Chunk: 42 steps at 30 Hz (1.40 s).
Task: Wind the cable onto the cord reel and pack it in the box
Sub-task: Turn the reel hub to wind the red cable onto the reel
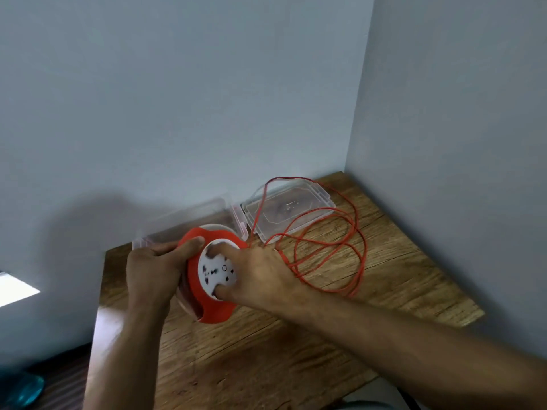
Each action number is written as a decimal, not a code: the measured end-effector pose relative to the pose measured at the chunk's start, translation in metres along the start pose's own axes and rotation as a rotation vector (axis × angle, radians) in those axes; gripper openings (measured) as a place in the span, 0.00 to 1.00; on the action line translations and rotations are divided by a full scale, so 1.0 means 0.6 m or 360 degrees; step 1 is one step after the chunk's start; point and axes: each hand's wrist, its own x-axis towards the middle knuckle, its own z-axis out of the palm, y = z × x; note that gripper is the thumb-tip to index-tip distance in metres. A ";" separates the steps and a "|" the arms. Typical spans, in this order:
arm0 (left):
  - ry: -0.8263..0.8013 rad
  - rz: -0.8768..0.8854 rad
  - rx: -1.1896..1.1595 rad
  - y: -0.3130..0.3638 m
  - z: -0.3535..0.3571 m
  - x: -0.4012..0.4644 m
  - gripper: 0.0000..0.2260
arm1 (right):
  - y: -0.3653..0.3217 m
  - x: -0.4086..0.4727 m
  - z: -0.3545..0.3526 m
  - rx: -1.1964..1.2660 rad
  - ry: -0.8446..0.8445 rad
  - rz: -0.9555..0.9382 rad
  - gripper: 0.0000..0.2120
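Fingers [220, 248] of our right hand [260, 276] press into the cord reel [207, 279] our left hand [154, 270] grips above the wooden counter [266, 350] in a pale-walled corner, beside the empty clear box [189, 220], its lid [288, 211] and loose red cable [334, 255].

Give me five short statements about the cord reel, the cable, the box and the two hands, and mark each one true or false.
1. The left hand holds the red cord reel by its rim. True.
2. The clear plastic box is closed. False: its lid lies open, flat on the wooden table.
3. The red cable is fully wound onto the reel. False: loose loops lie on the table and over the lid.
4. The right hand has fingers on the reel's white socket face. True.
5. The reel sits inside the box. False: it is held in front of the box.
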 end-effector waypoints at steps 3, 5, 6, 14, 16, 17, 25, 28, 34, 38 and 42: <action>0.0041 0.0190 0.0055 -0.001 0.013 -0.018 0.10 | -0.027 -0.007 0.012 0.0726 -0.0021 0.0743 0.28; 0.0070 0.0273 0.0104 -0.009 0.019 -0.028 0.10 | -0.039 -0.009 0.015 0.1406 -0.0092 0.1235 0.26; 0.0099 0.0282 0.0108 -0.013 0.020 -0.029 0.09 | -0.041 -0.009 0.012 0.1708 -0.0183 0.1412 0.24; 0.0088 -0.0097 -0.0123 -0.010 0.003 -0.019 0.07 | 0.024 -0.042 -0.059 -0.0331 -0.0093 -0.0327 0.24; -0.0022 -0.0117 -0.0058 -0.001 -0.001 -0.015 0.07 | 0.035 -0.030 -0.078 -0.0528 -0.0421 -0.0780 0.27; -0.0087 -0.0125 -0.0034 0.003 -0.003 -0.014 0.05 | 0.039 -0.022 -0.084 -0.0587 -0.0530 -0.0884 0.27; -0.0298 -0.0190 0.0150 0.011 -0.006 0.006 0.08 | 0.041 0.024 -0.088 -0.0911 -0.0666 -0.1423 0.32; -0.0357 -0.0221 0.0200 0.004 -0.004 0.008 0.08 | 0.043 0.037 -0.092 -0.0939 -0.0661 -0.1521 0.35; -0.0233 -0.0167 0.0056 -0.001 0.002 -0.001 0.14 | 0.036 0.012 -0.047 -0.0680 -0.0515 -0.0983 0.28; -0.0078 0.0039 0.0006 -0.008 0.013 -0.008 0.04 | 0.006 -0.021 0.001 0.0470 -0.0080 0.0295 0.29; 0.0028 0.0126 0.0092 -0.018 0.027 -0.012 0.05 | -0.038 -0.025 0.030 0.1921 -0.0182 0.1400 0.24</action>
